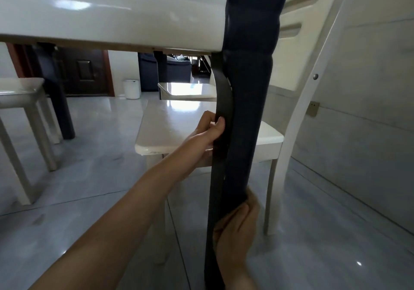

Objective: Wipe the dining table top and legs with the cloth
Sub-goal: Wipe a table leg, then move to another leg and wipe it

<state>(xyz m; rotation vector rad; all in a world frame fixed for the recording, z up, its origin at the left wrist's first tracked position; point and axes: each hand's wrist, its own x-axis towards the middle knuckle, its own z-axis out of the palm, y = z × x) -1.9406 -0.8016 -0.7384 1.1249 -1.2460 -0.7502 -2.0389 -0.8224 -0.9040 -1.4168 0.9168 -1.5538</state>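
The dining table's glossy white top edge [112, 21] runs across the upper part of the view. Its dark navy leg [246, 110] stands upright just right of centre. My left hand [210, 130] grips the leg's left edge at mid height, fingers curled around it. Lower down, my right hand [237, 229] is wrapped around the same leg. A blurred tan patch shows at that hand's upper edge. I cannot tell whether it is the cloth, which is otherwise hidden.
A white chair stands close behind the leg, its seat [179, 121] and its back [313, 43] both in view. Another white chair [20, 92] is at the left, beside a second dark table leg [60, 101]. A white bin [131, 89] stands far back. A tiled wall [369, 110] closes the right.
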